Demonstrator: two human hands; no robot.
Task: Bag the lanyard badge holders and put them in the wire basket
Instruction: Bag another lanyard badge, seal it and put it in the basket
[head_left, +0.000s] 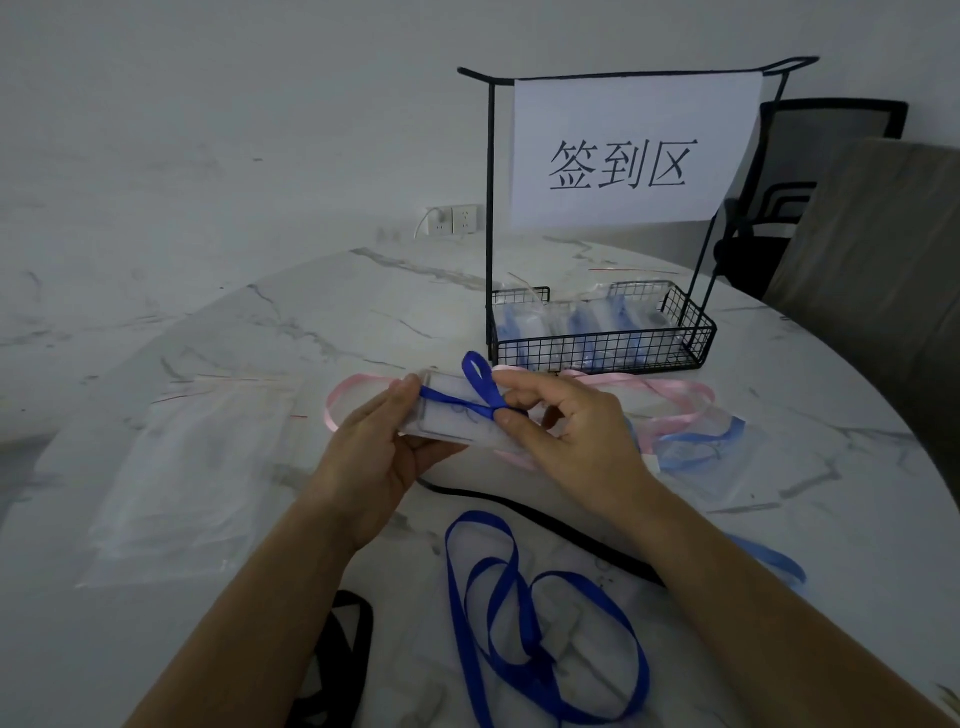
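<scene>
Above the middle of the marble table (337, 312), the left hand (374, 457) grips the left end of a clear badge holder (449, 415), thumb on top and fingers curled beneath. The right hand (566, 431) pinches the blue lanyard (475, 382) wrapped across the holder, thumb and forefinger pressed together on the ribbon, other fingers loosely bent. The wire basket (597, 356), just beyond the hands, holds bagged holders. Clear bags (197, 467) lie to the left.

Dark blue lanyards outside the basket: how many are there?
2: one lanyard wound round the held badge holder, one loose on the near table. Others may be hidden.
</scene>
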